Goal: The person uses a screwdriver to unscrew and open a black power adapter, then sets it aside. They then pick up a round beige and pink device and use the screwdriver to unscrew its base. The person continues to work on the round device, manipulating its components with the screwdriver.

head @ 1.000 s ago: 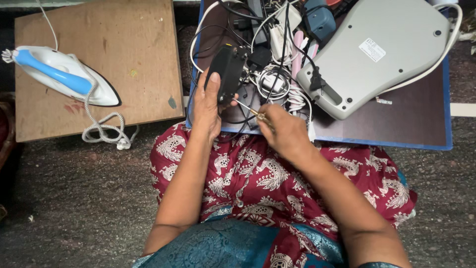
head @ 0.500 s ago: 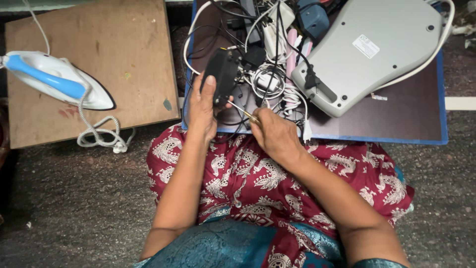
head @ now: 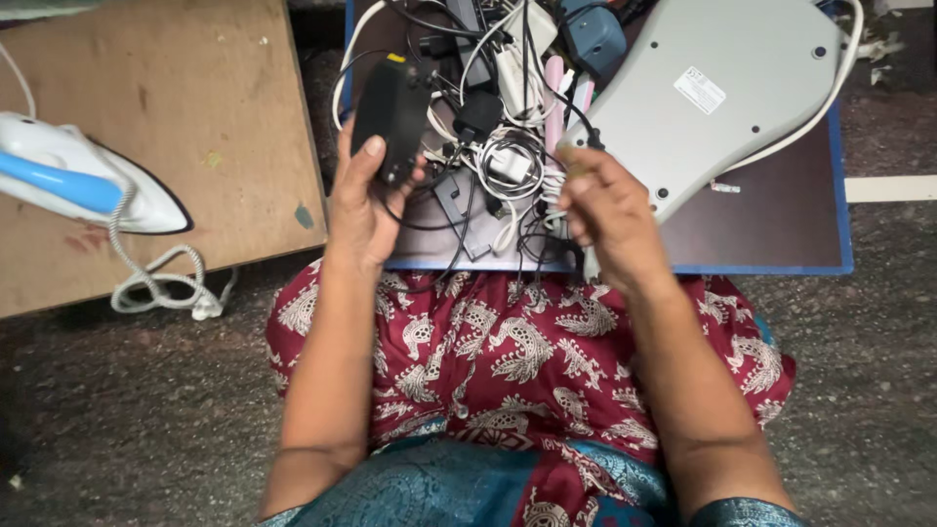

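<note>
My left hand (head: 361, 200) grips a small black box-shaped device (head: 388, 115) with a cord trailing from it, held upright over the left end of a dark board with a blue edge (head: 781, 234). My right hand (head: 600, 205) is closed around a thin pale tool, apart from the black device and to its right. It hovers beside a tangle of black and white cables and chargers (head: 498, 156). Just right of that hand, a large grey appliance (head: 722, 98) lies upside down on the board.
A white and blue clothes iron (head: 78, 181) rests on a wooden board (head: 195, 117) at the left, its coiled cord (head: 161, 283) spilling onto the dark floor (head: 117, 410). My lap in red patterned cloth (head: 488, 351) lies below the blue-edged board.
My right hand has drawn away to the right from the black device, which it was touching with the thin tool. My left hand has lifted the device slightly.
</note>
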